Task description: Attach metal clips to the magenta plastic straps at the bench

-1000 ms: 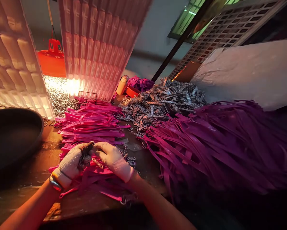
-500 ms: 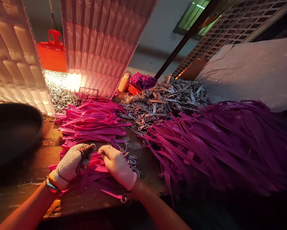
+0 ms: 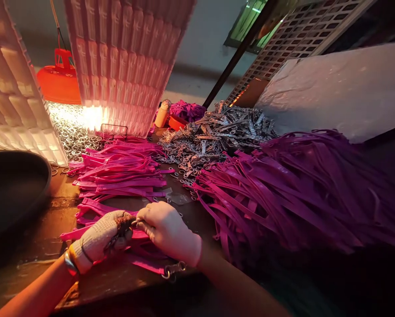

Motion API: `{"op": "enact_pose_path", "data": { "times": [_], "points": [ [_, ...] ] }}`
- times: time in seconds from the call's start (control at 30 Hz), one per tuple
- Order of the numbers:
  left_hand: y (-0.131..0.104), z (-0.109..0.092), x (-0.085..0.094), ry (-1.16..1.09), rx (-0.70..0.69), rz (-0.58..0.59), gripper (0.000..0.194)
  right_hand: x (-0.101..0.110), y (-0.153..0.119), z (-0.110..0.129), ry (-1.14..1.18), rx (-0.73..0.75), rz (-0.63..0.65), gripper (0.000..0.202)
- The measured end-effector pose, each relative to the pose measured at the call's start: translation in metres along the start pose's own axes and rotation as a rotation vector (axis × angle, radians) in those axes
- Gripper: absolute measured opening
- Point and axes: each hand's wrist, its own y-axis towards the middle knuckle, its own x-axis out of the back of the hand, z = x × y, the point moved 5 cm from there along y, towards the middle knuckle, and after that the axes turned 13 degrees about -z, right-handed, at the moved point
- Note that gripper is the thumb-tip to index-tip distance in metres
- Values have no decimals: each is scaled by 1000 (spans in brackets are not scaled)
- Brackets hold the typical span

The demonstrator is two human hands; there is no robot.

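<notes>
My left hand (image 3: 103, 235), in a dotted knit glove with dark worn fingertips, is closed on a small metal ring (image 3: 134, 223). Against it, my right hand (image 3: 171, 231), in a thin white glove, pinches the same ring; its fingers partly hide it. Whatever else lies inside the left fist is hidden. Under both hands lie pink straps (image 3: 144, 263) spread over the table. One strap's end, below my right hand, bears metal rings and a metal link (image 3: 175, 267).
Neat pink straps (image 3: 118, 176) lie ahead, and a big purple strap heap (image 3: 283, 189) is at right. Metal clips (image 3: 217, 132) pile up behind. A black round pan (image 3: 16, 189) stands left. A red lamp (image 3: 57, 83) hangs over loose rings (image 3: 75, 136) between plastic panels (image 3: 125, 66).
My right hand has come against my left hand and now pinches the ring, which stood apart from it before. The view has shifted slightly to the right.
</notes>
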Motion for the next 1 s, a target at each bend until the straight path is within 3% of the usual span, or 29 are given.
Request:
{"op": "enact_pose_path", "data": {
  "times": [0.13,0.33,0.43,0.6,0.67,0.73,0.77,0.9,0.93,1.0],
  "points": [
    [0,-7,0,92,-159,-48,37,3,-4,-6,378,-340,74,20],
    [-14,-16,-7,293,-161,48,33,8,-6,-4,351,-419,42,31],
    [-16,-13,-10,189,-132,27,32,4,-8,-2,308,-336,-10,32],
    [-3,0,-16,-35,-17,-1,46,3,-19,2,-30,8,-427,17],
    [2,-1,-20,-55,8,-6,48,4,-25,2,-118,116,-503,14],
    [6,-5,-25,-53,70,-26,49,8,-26,-5,-99,111,-471,15],
    [7,-8,-29,-46,115,-27,49,10,-25,-11,-30,37,-413,19],
    [14,-28,-52,-25,188,-25,46,11,-26,-38,512,-412,27,41],
    [18,-36,-58,-12,154,-28,45,14,-28,-42,572,-468,63,43],
    [33,-51,-71,85,69,5,39,27,-32,-54,525,-508,-41,44]
  ]
}}
